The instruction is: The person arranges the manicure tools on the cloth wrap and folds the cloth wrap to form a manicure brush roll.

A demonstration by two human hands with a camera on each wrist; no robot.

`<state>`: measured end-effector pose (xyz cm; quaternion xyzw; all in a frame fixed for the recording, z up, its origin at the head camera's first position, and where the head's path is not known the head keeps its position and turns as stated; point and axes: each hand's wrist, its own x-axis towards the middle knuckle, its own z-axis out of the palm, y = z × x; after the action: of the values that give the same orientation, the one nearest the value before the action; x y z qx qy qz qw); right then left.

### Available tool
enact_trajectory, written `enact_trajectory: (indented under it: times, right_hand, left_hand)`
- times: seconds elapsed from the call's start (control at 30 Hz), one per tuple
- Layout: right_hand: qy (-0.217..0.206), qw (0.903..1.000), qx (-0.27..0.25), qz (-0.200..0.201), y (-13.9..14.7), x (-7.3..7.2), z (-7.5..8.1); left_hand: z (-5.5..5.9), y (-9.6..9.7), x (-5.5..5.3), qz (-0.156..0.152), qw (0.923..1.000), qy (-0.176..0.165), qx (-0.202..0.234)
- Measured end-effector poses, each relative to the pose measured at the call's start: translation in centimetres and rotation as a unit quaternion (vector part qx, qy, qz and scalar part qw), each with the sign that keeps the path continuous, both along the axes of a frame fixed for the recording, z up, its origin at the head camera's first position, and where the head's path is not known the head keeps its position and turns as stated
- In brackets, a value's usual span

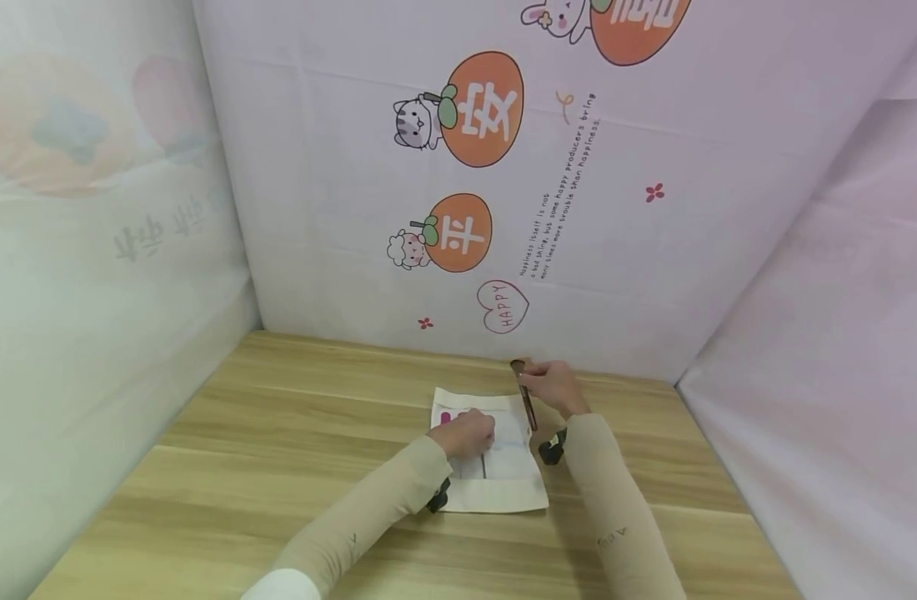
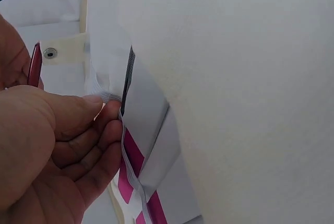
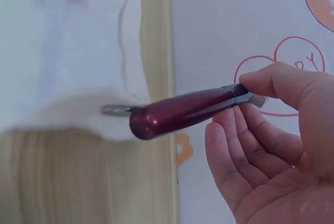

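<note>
A white and cream fabric brush pouch (image 1: 503, 497) with magenta marks lies opened out on the table. My left hand (image 1: 469, 433) is over its middle, thumb and finger pinching the pale ribbed edge (image 2: 130, 167) of a pocket. Beside the pinch is a narrow dark strip (image 2: 128, 78), its kind unclear. My right hand (image 1: 554, 387) holds a makeup brush (image 3: 182, 112) with a glossy dark red handle above the pouch's right side. Its thumb and fingers grip near the ferrule; the bristles (image 3: 258, 101) are partly hidden, and the handle end points toward the pouch.
The wood-grain table (image 1: 278, 450) extends on both sides of the pouch. A white printed cloth wall (image 1: 338, 250) rises close behind the right hand, with more cloth at left and right. A metal snap (image 2: 50, 53) sits on a cream tab of the pouch.
</note>
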<state>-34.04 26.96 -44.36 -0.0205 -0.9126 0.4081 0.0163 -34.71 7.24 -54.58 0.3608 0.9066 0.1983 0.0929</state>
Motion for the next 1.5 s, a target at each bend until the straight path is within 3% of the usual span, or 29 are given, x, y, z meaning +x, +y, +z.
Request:
enact_trajectory:
  times: [0.13,0.23,0.33,0.57,0.6,0.83,0.87,0.93,1.1,1.2,1.37,1.5]
  right_hand:
    - [-0.002,0.9998,-0.021,0.005,-1.3,-0.7,-0.1]
    - [-0.004,0.9992,-0.038,0.009,-2.1,-1.0,-0.2]
    - [-0.003,0.9988,-0.049,0.005,-2.8,-1.5,-0.6]
    - [0.017,0.9969,-0.072,-0.026,-3.6,-2.4,-2.3]
    - [0.017,0.9958,-0.083,-0.034,-3.7,-2.4,-2.6]
    - [0.025,0.9849,-0.157,-0.069,-4.2,-2.3,-4.1]
    - [0.021,0.9843,-0.16,-0.072,-4.2,-2.1,-4.3]
    - [0.011,0.9847,-0.157,-0.074,-4.2,-1.8,-4.7]
    - [-0.003,0.9903,-0.128,-0.053,-3.9,-1.0,-5.2]
    - [-0.02,0.9945,-0.096,-0.036,-3.7,-0.6,-5.1]
    - [-0.082,0.9959,-0.029,-0.023,-3.7,-0.1,-4.6]
    - [-0.105,0.9944,0.003,-0.011,-3.7,0.0,-4.3]
  left_hand:
    - [-1.4,0.0,-0.8,-0.003,0.9999,0.01,0.01]
    - [-1.8,0.0,-0.9,0.0,0.9997,0.01,0.022]
    - [-1.5,0.0,-0.7,0.002,0.9996,0.018,0.024]
    - [-3.3,0.3,-1.7,-0.002,0.9983,0.047,0.033]
    - [-3.3,0.3,-1.6,-0.003,0.9981,0.052,0.032]
    - [1.3,-0.9,0.9,-0.019,0.9985,0.041,0.03]
    - [1.5,-1.0,1.1,-0.021,0.9984,0.039,0.034]
    - [1.7,-1.0,1.3,-0.026,0.9982,0.036,0.041]
    - [-0.5,-0.4,0.2,-0.017,0.9982,0.047,0.034]
    - [-1.1,-0.2,-0.2,-0.006,0.9989,0.037,0.028]
    - [-1.0,-0.2,-0.2,-0.005,0.9993,0.009,0.037]
    - [-0.4,-0.3,0.1,-0.006,0.9992,-0.001,0.039]
